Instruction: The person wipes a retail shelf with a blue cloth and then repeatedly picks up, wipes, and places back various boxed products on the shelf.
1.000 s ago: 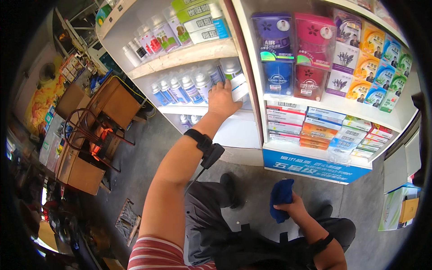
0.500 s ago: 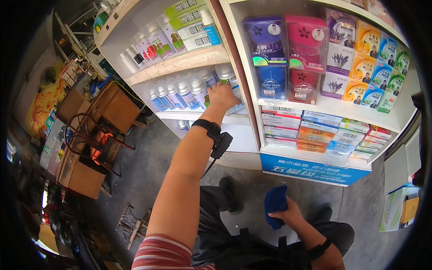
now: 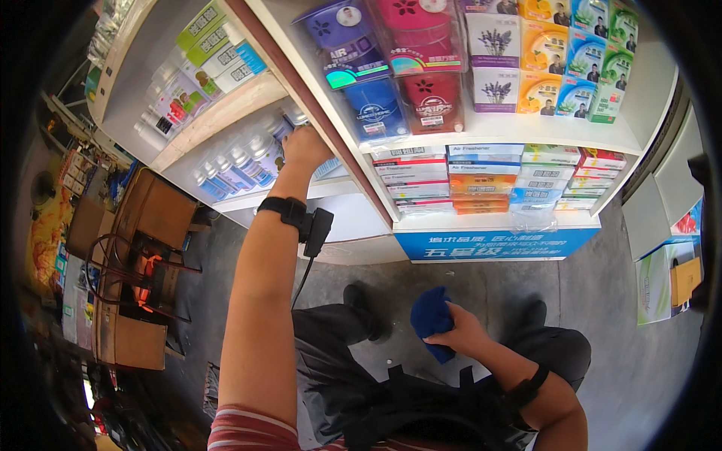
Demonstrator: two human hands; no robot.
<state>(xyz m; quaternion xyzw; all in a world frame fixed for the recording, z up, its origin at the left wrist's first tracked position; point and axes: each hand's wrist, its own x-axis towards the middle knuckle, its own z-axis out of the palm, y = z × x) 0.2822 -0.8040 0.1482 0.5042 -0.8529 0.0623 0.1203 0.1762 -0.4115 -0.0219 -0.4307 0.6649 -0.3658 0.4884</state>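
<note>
My left hand point(image 3: 304, 149) reaches into the middle shelf of the white shelf unit, at the right end of a row of clear-capped spray cans point(image 3: 239, 161). Its fingers are curled and partly hidden; what they grip does not show. Just behind the fingers stands another can point(image 3: 295, 114), and a light blue box point(image 3: 328, 167) lies to the right of the wrist. Low in front of my body, my right hand point(image 3: 460, 331) is closed on a bunched dark blue cloth point(image 3: 430, 314), held above the grey floor.
A second shelf unit on the right holds purple and pink air freshener packs point(image 3: 421, 41) and stacked flat boxes point(image 3: 481, 184). A blue sign panel point(image 3: 489, 244) runs along its base. Far left are a wooden desk point(image 3: 154, 207) and a chair point(image 3: 113, 270). Cartons point(image 3: 665, 282) stand at the right.
My view has shifted, so the shelves now appear farther left and higher. My left hand stays at the right end of the can row. The cloth remains in my right hand.
</note>
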